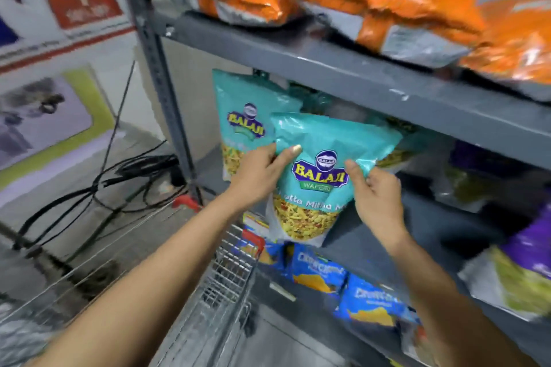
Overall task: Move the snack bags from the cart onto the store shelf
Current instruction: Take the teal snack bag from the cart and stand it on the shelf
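— Teal plastic snack bag (325, 176), "Balaji Wafers" logo on its front, yellow mix visible through the clear lower part: where is it located?

— Held upright at the front edge of the grey metal store shelf (343, 74), middle tier, its bottom just over the shelf lip. It is clear of the silver wire cart (226, 283) below and to the left.

— State of the hands?

— The left hand (259, 176) grips the bag's upper left side, thumb across the front, fingers closed behind. The right hand (375, 191) pinches the upper right edge, fingers narrow around the film.

— Neighbouring stock?

— A second teal bag (241, 116) of the same brand stands just behind and left, against the shelf post. Orange foil bags (381, 6) lie flat on the tier above. Blue snack packets (319, 271) sit on the tier below; purple-and-green bags (524, 271) are at the right, blurred.

— Surroundings?

— Black cables (119, 182) lie on the floor beside the post.
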A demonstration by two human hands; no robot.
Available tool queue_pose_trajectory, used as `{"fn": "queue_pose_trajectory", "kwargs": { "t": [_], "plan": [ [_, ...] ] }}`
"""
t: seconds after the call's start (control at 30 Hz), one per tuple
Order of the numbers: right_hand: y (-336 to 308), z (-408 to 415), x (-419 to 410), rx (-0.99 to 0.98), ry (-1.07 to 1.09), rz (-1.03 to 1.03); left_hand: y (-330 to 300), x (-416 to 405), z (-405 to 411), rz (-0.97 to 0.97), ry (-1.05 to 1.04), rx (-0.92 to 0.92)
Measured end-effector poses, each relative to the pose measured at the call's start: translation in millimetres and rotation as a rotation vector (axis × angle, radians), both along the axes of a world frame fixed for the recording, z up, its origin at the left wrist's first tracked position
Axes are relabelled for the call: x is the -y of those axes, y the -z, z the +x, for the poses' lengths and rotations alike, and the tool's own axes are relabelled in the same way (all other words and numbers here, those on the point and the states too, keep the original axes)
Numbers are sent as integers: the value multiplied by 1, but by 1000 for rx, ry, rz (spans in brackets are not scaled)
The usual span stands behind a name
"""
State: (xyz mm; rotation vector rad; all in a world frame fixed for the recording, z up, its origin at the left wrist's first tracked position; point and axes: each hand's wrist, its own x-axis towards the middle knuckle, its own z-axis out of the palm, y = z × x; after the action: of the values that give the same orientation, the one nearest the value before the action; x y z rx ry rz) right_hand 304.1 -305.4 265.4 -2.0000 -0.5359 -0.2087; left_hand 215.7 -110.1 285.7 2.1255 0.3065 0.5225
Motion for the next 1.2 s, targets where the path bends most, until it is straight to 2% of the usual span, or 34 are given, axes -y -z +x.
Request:
{"fn": "queue_pose_trajectory", "kwargs": {
  "t": [0.13,0.27,0.33,0.43,0.57,0.67,0.73,0.83,0.93,1.2],
  "plan": [
    [-4,30,22,55,152,-63,9,19,55,-59,55,6],
    [14,50,34,-16,242,-89,31,33,87,-189,67,23],
    [29,60,42,-96,194,18,43,35,89,-271,27,53],
    [51,69,52,-303,30,221,60,21,73,-283,-91,91],
    [85,71,53,-505,-116,119,92,-15,34,-256,-283,80],
    [108,69,47,-599,-101,44,114,-32,6,-191,-507,108],
    [116,67,42,-617,-72,39,124,-42,-2,-146,-585,99],
    [117,62,38,-615,-15,25,132,-57,5,-116,-474,-2],
    [116,60,38,-610,5,16,139,-62,20,-130,-375,4],
    [116,46,44,-613,34,9,146,-57,30,-191,-468,65]
  ]
}}
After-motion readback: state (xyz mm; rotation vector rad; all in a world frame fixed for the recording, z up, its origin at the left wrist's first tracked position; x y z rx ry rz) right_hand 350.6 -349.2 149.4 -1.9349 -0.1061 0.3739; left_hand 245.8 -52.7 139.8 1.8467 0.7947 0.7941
